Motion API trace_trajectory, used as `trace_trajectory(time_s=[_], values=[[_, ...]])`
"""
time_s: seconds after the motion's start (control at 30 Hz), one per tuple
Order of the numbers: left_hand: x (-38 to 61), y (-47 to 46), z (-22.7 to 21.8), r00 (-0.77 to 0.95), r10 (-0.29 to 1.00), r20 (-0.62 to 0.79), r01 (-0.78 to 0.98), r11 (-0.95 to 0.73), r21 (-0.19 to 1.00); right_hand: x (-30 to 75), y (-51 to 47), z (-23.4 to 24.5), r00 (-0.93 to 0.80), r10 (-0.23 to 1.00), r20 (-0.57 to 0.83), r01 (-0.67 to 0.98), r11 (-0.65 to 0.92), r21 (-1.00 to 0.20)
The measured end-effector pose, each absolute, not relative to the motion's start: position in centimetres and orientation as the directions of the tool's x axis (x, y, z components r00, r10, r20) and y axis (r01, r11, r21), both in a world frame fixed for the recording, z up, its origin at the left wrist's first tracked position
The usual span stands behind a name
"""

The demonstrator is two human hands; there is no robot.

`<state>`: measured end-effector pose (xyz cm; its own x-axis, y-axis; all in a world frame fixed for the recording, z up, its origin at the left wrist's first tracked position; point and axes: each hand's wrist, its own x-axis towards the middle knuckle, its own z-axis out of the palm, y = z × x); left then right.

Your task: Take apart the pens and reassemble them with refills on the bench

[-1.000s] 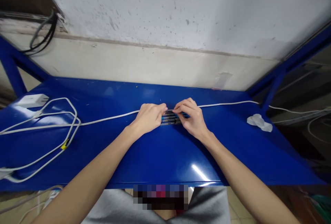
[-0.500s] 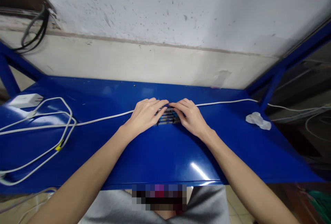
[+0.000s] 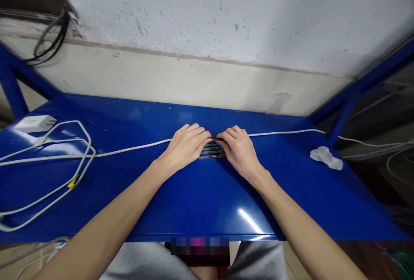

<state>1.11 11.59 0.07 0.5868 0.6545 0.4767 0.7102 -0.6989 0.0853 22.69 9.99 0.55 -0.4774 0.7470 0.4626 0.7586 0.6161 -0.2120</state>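
Observation:
A small bundle of several dark pens with silver and blue parts [image 3: 211, 150] lies flat on the blue metal table [image 3: 207, 198], side by side and pointing left to right. My left hand [image 3: 186, 144] rests over the bundle's left end, its fingertips on the pens. My right hand [image 3: 237, 147] curves over the right end, covering the pens' tips. Only the pens' middle shows between my hands. A white cable [image 3: 136, 145] passes just behind both hands.
A looped white cable with a yellow tag [image 3: 73, 181] and a white charger [image 3: 35, 123] lie at the table's left. Crumpled translucent plastic [image 3: 326, 158] sits at the right. A stained wall [image 3: 207, 26] backs the table, whose front edge is near my lap.
My hands have drawn closer over the bundle, and the right hand now hides the blue ends that showed earlier. The view has shifted slightly.

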Motion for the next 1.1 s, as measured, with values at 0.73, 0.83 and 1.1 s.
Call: trace_trajectory(time_s=[0.73,0.83,1.1], values=[[0.6,11.6,0.4,0.517,0.715,0.469,0.740,-0.649,0.174,23.5,10.5,0.5,-0.395,0.807,0.438,0.692,0.575,-0.436],[0.4,11.7,0.4,0.486,0.734,0.475,0.747,-0.631,0.211,23.9,10.8,0.5,-0.371,0.812,0.451,0.678,0.569,-0.465],[0.4,11.9,0.3,0.416,0.775,0.476,0.724,-0.599,0.342,23.9,10.2,1.3,-0.190,0.883,0.429,0.653,0.439,-0.617]])
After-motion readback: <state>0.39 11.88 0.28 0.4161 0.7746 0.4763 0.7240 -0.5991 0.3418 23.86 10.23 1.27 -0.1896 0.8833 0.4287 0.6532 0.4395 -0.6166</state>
